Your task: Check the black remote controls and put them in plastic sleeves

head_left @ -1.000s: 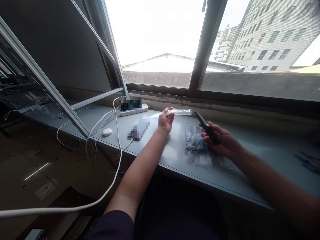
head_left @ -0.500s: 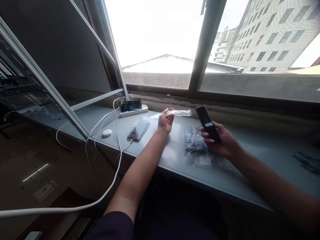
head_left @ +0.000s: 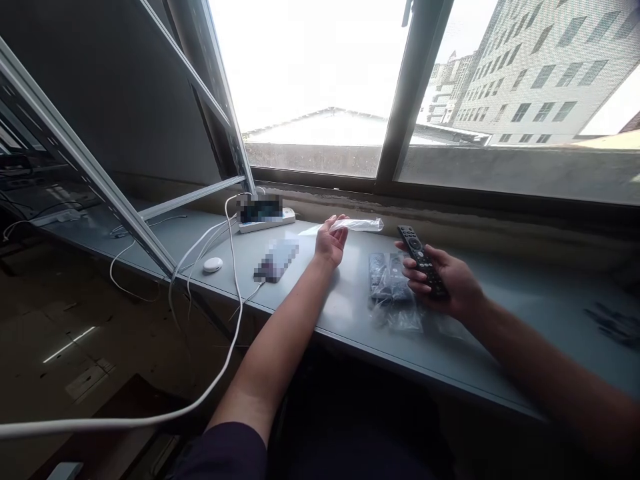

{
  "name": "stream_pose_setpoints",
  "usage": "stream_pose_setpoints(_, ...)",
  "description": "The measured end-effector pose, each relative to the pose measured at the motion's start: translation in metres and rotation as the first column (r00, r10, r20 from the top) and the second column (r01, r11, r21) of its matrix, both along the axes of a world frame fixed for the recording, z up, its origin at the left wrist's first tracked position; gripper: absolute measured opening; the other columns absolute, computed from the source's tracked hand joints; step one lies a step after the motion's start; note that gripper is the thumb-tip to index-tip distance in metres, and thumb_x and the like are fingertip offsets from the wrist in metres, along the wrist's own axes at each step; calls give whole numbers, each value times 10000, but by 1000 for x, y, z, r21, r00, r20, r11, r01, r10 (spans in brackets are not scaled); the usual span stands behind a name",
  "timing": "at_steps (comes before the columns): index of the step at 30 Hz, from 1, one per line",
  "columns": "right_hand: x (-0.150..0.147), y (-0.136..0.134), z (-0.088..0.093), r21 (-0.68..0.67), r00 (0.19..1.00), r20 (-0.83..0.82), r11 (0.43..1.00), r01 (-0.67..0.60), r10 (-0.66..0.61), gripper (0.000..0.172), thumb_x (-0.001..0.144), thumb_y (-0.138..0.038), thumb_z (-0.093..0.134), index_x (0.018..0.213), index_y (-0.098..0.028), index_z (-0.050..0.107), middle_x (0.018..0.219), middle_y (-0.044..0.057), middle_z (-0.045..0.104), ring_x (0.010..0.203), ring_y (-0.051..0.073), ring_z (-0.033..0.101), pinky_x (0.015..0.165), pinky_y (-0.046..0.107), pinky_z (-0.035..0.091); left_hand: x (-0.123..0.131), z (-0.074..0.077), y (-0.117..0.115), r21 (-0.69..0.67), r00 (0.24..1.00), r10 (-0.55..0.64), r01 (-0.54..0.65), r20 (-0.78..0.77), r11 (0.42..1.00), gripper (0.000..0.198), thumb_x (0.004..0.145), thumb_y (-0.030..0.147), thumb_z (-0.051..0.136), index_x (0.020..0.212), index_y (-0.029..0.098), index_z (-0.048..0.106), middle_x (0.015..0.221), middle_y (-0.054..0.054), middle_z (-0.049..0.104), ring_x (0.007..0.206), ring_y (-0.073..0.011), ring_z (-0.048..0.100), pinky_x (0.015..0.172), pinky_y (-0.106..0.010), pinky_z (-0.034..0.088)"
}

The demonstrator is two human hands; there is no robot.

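My right hand [head_left: 447, 280] is closed around a black remote control [head_left: 416, 248], holding it tilted above the table with its button side showing. Between the fingers of my left hand [head_left: 331, 243] is a clear plastic bag [head_left: 363, 225], thin and long, pointing to the right. More black remotes in clear plastic wrapping [head_left: 387, 277] lie on the table just left of my right hand. Part of that wrapped group is hidden behind the hand. Left of my left forearm lies a phone [head_left: 277, 260], blurred out, with a cable plugged in.
A round white puck [head_left: 213, 265] and a power strip [head_left: 267, 221] sit on the grey table [head_left: 345, 307]. White cables [head_left: 235, 267] loop over its front edge. A metal frame [head_left: 90, 160] slants across the left. Dark items [head_left: 615, 323] lie far right.
My right hand has turned the remote control over: its plain back with a pale label showed before, and its buttons show now. My left hand stays in place with the bag.
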State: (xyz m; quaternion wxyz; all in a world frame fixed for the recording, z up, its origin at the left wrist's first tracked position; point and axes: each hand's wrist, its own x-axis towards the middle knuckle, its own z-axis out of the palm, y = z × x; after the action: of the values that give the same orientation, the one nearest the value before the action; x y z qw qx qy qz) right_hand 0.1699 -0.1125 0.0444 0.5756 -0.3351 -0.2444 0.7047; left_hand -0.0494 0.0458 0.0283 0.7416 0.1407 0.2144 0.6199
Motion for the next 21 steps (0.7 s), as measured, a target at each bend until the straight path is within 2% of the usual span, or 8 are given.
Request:
stream_pose_setpoints(2, 0, 0, 0, 9, 1000, -5, 1000, -8, 8, 392, 1113, -328, 477, 1365, -155, 722, 794, 34, 572, 552, 154, 503, 378, 224, 512, 0, 0, -1, 2, 1000, -2, 2, -4, 1000, 235, 1001, 149, 753, 1236, 153, 740, 1154, -107, 824, 856, -131, 782, 729, -189, 644)
stream_pose_setpoints(5, 3, 1, -3, 25, 1000, -14, 1000, -17, 17, 366, 1105, -411, 573, 1332, -165, 722, 824, 47, 589, 614, 175, 558, 408, 236, 565, 0, 0, -1, 8, 1000, 2, -2, -5, 1000, 231, 1003, 146, 746, 1233, 160, 740, 1150, -103, 826, 846, -127, 778, 735, -190, 645)
stream_pose_setpoints(7, 4, 2, -4, 1, 1000, -20, 1000, -16, 16, 343, 1103, -441, 612, 1298, -180, 719, 820, 49, 594, 632, 182, 579, 385, 223, 556, 0, -1, -1, 12, 1000, 2, -2, -5, 1000, 218, 995, 146, 754, 1213, 158, 739, 1146, -105, 825, 854, -131, 781, 740, -193, 649)
stream_pose_setpoints(9, 4, 3, -4, -47, 1000, -8, 999, 5, -6, 285, 1118, -397, 602, 1277, -187, 712, 827, 55, 621, 626, 174, 600, 354, 198, 530, 0, -1, 0, 13, 1000, 0, 0, -5, 1000, 202, 991, 148, 760, 1192, 155, 738, 1145, -109, 823, 868, -134, 786, 740, -193, 650)
stream_pose_setpoints(14, 2, 2, 0, -110, 997, 66, 993, 46, -39, 301, 1157, -332, 518, 1351, -202, 707, 1051, 120, 761, 674, 166, 702, 413, 206, 599, 0, 0, -1, 9, 1000, -4, 4, -6, 1000, 200, 996, 156, 753, 1195, 164, 733, 1150, -105, 824, 875, -132, 787, 730, -187, 647)
stream_pose_setpoints(18, 1, 0, 1, -38, 998, 54, 999, 28, -26, 345, 1183, -332, 450, 1403, -264, 707, 963, 67, 726, 577, 126, 605, 396, 185, 550, 0, -1, -1, 10, 1000, -4, 4, -6, 1000, 181, 995, 153, 751, 1173, 170, 726, 1131, -94, 825, 864, -127, 786, 729, -186, 648)
stream_pose_setpoints(21, 0, 1, -1, 9, 999, 41, 1000, 14, -15, 301, 1169, -346, 488, 1359, -312, 719, 895, 34, 675, 560, 131, 546, 411, 199, 540, 0, -1, -1, 16, 1000, -4, 4, 0, 1000, 128, 995, 147, 751, 1118, 162, 718, 1100, -90, 823, 858, -128, 787, 720, -189, 651)
